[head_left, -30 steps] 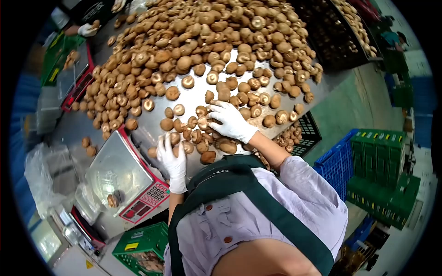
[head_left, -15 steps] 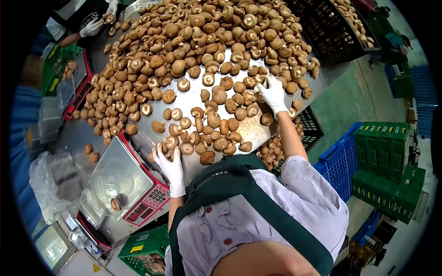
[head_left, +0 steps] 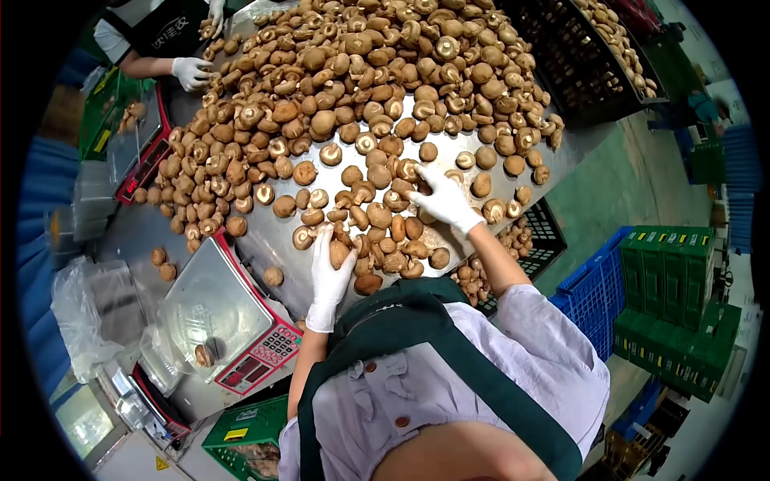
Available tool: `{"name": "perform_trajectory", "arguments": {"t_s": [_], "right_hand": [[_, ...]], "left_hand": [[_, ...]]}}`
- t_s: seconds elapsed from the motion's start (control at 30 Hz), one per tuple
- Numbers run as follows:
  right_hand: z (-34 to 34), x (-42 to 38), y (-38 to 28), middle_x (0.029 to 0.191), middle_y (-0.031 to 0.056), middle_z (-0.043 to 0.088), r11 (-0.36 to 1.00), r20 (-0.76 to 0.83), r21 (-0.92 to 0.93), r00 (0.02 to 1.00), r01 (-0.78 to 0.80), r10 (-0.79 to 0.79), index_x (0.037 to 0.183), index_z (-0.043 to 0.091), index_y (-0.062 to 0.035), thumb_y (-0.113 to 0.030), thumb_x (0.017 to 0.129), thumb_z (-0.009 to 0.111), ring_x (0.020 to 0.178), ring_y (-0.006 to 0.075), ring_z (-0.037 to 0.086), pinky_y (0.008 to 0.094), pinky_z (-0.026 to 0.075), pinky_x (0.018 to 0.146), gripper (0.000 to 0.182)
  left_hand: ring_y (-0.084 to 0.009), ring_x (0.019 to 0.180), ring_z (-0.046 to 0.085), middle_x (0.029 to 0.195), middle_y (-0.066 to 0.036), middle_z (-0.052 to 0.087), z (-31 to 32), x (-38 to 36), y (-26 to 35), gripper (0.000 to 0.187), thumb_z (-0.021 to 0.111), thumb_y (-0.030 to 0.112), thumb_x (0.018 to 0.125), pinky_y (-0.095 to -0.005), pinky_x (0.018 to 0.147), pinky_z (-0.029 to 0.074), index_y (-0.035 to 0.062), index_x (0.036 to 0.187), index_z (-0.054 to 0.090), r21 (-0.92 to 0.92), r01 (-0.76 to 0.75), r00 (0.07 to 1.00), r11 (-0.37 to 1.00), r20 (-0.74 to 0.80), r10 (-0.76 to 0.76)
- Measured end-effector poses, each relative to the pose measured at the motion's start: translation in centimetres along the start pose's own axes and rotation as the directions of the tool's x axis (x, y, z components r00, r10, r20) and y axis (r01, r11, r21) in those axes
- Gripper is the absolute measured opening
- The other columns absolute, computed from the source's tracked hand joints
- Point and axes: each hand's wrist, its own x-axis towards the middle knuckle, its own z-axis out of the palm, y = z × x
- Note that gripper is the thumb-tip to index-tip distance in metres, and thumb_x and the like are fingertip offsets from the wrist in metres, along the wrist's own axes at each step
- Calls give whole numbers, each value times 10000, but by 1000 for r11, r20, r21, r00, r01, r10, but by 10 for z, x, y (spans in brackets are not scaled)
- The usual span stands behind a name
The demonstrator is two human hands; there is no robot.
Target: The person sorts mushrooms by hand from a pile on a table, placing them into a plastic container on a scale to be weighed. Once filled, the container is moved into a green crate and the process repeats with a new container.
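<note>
A large heap of brown mushrooms [head_left: 323, 123] covers the metal table [head_left: 289, 186], with a looser group near my body. My left hand [head_left: 330, 268], in a white glove, curves round a mushroom [head_left: 340, 252] at the near edge of that group. On the group's right side my right hand [head_left: 439, 197], also gloved, has its fingers apart against the mushrooms; whether it grips one cannot be made out.
A red-framed scale [head_left: 212, 309] with one mushroom on it stands at the left. Black crate [head_left: 577, 64] lies back right, another crate [head_left: 544, 234] right below the table edge. Across the table a co-worker's gloved hand [head_left: 191, 74] touches the heap.
My right hand has moved left and nearer to my body. My left hand has shifted right, and the mushrooms between the hands are packed closer. The co-worker's hand has moved down to the heap.
</note>
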Motion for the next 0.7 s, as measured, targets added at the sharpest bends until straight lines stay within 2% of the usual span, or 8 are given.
{"name": "perform_trajectory", "arguments": {"t_s": [0.1, 0.23, 0.27, 0.37, 0.4, 0.53, 0.63, 0.7], "right_hand": [[-40, 1, 3, 1021, 165, 651, 963, 101, 240, 990, -122, 100, 1104, 630, -62, -335, 823, 579, 975, 258, 618, 324, 460, 878, 395], [-58, 24, 16, 905, 144, 677, 957, -203, 232, 954, -173, 222, 1050, 648, -36, -276, 831, 579, 822, 200, 649, 288, 483, 779, 332], [-57, 35, 26, 902, 157, 674, 966, -296, 247, 944, -75, 149, 1042, 641, -18, -276, 835, 577, 788, 186, 648, 295, 485, 759, 337], [-61, 64, 28, 907, 175, 664, 985, -406, 161, 905, -68, 129, 1030, 632, -4, -252, 833, 564, 839, 220, 656, 303, 485, 763, 324], [-65, 71, 21, 939, 180, 658, 958, -359, 268, 911, -105, 200, 1048, 630, -26, -266, 824, 564, 891, 278, 643, 334, 485, 787, 336], [-54, 113, 42, 1057, 181, 624, 984, -373, -60, 919, -165, 132, 1130, 592, -72, -334, 790, 574, 993, 329, 586, 370, 458, 867, 429], [-39, 126, 37, 1232, 118, 543, 879, -305, -435, 950, -197, 62, 1227, 523, -138, -451, 783, 540, 1117, 312, 509, 452, 408, 913, 543], [-40, 133, 34, 1240, 112, 532, 884, -272, -416, 957, -213, 103, 1204, 530, -146, -520, 773, 533, 1130, 317, 494, 483, 398, 902, 570]], "left_hand": [[-329, 1254, 384, 1337, -191, 413, -7, -7, 3, 620, 707, 152, 731, -374, 1037, 314, 22, 1281, 450, 56, -53, 999, 997, 1, 53], [-336, 1257, 382, 1351, -189, 403, -17, -16, 8, 613, 701, 128, 728, -384, 1031, 325, 36, 1282, 457, 64, -2, 999, 998, -48, 5], [-338, 1257, 381, 1357, -194, 391, -21, -18, 8, 612, 696, 127, 730, -385, 1035, 319, 38, 1285, 455, 92, 11, 998, 996, -69, -5], [-338, 1260, 376, 1365, -203, 373, -28, -21, -1, 614, 696, 136, 734, -387, 1038, 314, 38, 1287, 451, 142, 37, 994, 989, -106, -22], [-343, 1264, 367, 1368, -212, 361, -31, -22, 1, 630, 696, 148, 737, -387, 1040, 312, 36, 1299, 436, 146, 62, 991, 987, -130, -43], [-347, 1271, 354, 1368, -215, 360, -36, -30, -1, 647, 701, 160, 735, -388, 1041, 310, 38, 1308, 426, 191, 173, 976, 966, -166, -142], [-343, 1272, 350, 1370, -222, 341, -38, -34, 3, 844, 759, 237, 678, -383, 1046, 304, 27, 1366, 318, 178, 297, 954, 938, -17, -299], [-350, 1250, 374, 1365, -217, 340, -33, -37, 0, 980, 790, 286, 636, -384, 1029, 328, 20, 1398, 233, 146, 288, 952, 946, 64, -300]]}}
